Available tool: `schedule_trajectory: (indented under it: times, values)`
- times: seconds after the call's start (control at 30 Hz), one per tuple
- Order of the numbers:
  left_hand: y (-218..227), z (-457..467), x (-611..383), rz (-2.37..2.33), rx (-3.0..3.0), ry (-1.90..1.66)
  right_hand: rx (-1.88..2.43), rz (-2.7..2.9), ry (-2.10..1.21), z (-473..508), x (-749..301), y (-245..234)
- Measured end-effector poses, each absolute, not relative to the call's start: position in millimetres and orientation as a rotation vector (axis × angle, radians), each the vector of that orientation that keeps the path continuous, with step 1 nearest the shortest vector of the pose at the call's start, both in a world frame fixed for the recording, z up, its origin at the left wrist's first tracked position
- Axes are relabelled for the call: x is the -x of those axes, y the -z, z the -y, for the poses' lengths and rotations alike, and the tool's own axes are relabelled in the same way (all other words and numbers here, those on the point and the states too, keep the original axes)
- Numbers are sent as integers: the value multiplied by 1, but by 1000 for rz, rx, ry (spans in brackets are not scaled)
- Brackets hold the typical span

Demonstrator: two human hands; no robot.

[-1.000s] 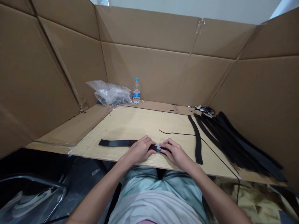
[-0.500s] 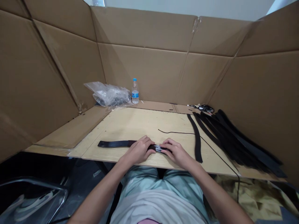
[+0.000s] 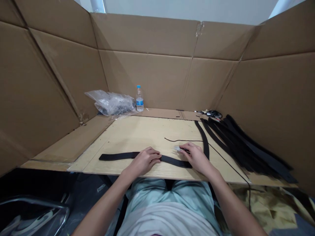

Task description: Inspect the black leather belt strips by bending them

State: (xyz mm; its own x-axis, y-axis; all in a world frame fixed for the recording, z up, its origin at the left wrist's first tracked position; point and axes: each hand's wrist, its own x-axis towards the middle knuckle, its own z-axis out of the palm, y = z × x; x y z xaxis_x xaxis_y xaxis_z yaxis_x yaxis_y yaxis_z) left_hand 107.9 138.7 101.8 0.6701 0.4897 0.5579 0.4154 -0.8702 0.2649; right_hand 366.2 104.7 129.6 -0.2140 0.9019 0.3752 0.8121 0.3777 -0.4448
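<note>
A long black strip [image 3: 173,161] lies crosswise near the table's front edge. My left hand [image 3: 147,159] presses and grips it around its middle, with fingers closed over it. Above the strip's right part, my right hand [image 3: 195,156] pinches a small pale, shiny piece [image 3: 177,148] with a dark part; its exact kind is too small to make out. Just beyond the right hand lies another black strip [image 3: 204,137], running away from me. A thin black cord [image 3: 227,160] passes by it and hangs over the front edge.
A pile of black strips [image 3: 242,149] covers the table's right side. Behind it sits a small tangle of dark wires [image 3: 213,113]. A water bottle [image 3: 139,100] and a clear plastic bag [image 3: 114,104] stand at the back. Cardboard walls [image 3: 147,72] enclose the table [image 3: 137,131].
My right hand has come off the strip and moved right and slightly away, carrying the pale piece that was against the strip. My left hand stays on the strip.
</note>
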Motion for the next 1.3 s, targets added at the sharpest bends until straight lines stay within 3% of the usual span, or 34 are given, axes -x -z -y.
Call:
schedule_trajectory:
  times: [0.33,0.5,0.57,0.7,0.8,0.97,1.3]
  values:
    - [-116,-136,-98,-764,-2515,-856,1494,2058,-284,-83,-340,-121]
    - [-128,-135,-74,-1243,-2306,-899,1399,1721,-1081,-74,-325,-122]
    - [-127,-135,-69,-1475,-2208,-1009,1336,1610,-1235,-76,-322,-120]
    - [-117,-133,-77,-1936,-2085,-1064,1275,1604,-917,-87,-327,-110]
    - [-116,-129,-89,-2093,-2152,-836,1282,1541,-896,-93,-331,-103]
    - [-135,-125,-83,-2094,-2125,-567,1296,1401,-987,-93,-330,-104]
    - [-136,-120,-12,-2012,-1906,-794,1304,1358,-979,-91,-329,-109]
